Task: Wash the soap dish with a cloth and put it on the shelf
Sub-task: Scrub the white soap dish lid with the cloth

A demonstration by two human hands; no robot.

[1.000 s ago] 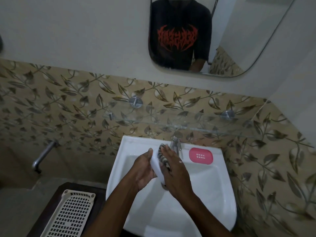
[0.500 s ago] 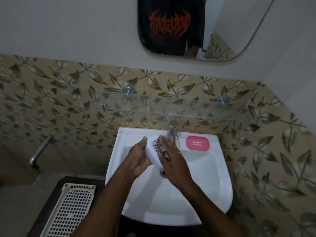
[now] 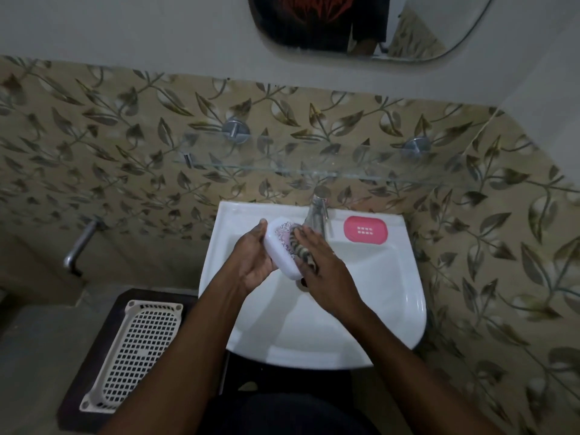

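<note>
Over the white sink (image 3: 392,309), my left hand (image 3: 254,262) holds a white soap dish (image 3: 279,249) tilted on its side, its patterned inside facing right. My right hand (image 3: 326,274) presses a striped cloth (image 3: 301,252) against the inside of the dish. A glass shelf (image 3: 314,174) runs along the tiled wall just above the tap (image 3: 317,211).
A pink perforated insert (image 3: 365,230) lies on the sink's back right ledge. A cream plastic basket (image 3: 135,353) sits on a dark stand to the left. A metal pipe (image 3: 78,246) sticks out of the left wall. A mirror (image 3: 361,26) hangs above.
The view has tilted downward. My left hand has turned the dish so more of its patterned inside shows, while my right hand keeps rubbing with the cloth.
</note>
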